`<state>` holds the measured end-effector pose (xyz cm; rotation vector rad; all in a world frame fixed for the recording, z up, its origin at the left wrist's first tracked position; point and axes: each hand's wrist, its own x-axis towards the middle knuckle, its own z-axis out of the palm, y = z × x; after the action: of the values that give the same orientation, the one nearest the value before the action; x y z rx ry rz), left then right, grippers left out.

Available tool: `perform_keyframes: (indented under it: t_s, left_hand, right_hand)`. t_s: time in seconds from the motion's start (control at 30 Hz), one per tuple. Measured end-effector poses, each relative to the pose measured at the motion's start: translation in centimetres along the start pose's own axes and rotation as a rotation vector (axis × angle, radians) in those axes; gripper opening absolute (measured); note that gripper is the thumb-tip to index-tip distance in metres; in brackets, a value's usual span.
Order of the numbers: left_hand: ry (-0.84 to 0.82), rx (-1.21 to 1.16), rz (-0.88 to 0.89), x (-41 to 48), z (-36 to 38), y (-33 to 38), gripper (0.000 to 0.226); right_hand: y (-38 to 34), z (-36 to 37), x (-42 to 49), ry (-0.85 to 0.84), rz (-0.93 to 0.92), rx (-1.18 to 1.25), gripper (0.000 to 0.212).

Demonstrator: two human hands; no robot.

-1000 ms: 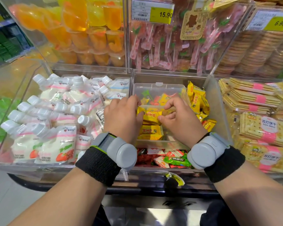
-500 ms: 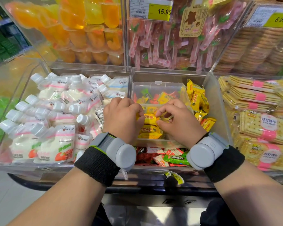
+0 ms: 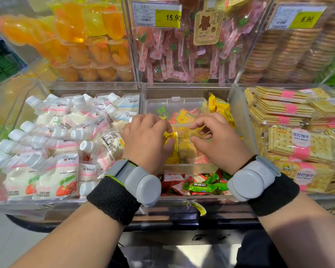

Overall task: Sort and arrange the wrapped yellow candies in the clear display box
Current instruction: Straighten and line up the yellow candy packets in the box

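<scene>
- Both hands are down in the clear display box (image 3: 175, 102). My left hand (image 3: 146, 141) is curled, thumb and fingers pinched on a yellow candy (image 3: 170, 141) standing on edge near the middle of the box.
- My right hand (image 3: 219, 143) is half open, forefinger and thumb apart around a blurred yellow wrapper; I cannot tell whether it actually grips anything.
- Between and under the hands lie more wrapped yellow candies, some flat against the front wall (image 3: 190, 167). How neatly they sit is hidden by my hands.
- Toward the back of the box, a mixed heap (image 3: 180, 115) of green, red and yellow wrappers looks unsorted. I judge the job partly done: some yellow gathered in front, that heap left to go through.
- Outside the box, a loose pile of yellow candies (image 3: 220, 108) leans against the bin's right divider (image 3: 240, 117), probably waiting to be brought in too.
- Room is tight: box walls close on each side of my wrists, pouch drinks (image 3: 66, 132) just left, cracker packs (image 3: 298, 144) beyond the divider, red and green candies (image 3: 199, 185) below the front wall. Upward is the only free way out.
</scene>
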<state>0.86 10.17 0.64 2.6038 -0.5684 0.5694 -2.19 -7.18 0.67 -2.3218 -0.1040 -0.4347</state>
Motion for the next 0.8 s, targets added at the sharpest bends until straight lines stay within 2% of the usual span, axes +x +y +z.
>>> perform_keyframes:
  t_s: [0.47,0.8]
  left_hand:
    - [-0.082,0.033,0.141,1.0,1.5,6.6,0.025]
    - [-0.201,0.115,0.251,1.0,3.4,10.8,0.023]
  right_hand:
    - [3.1,-6.6,-1.6,0.206,0.029,0.003,0.023]
    - [4.7,-9.5,-3.0,0.259,0.051,-0.018,0.024]
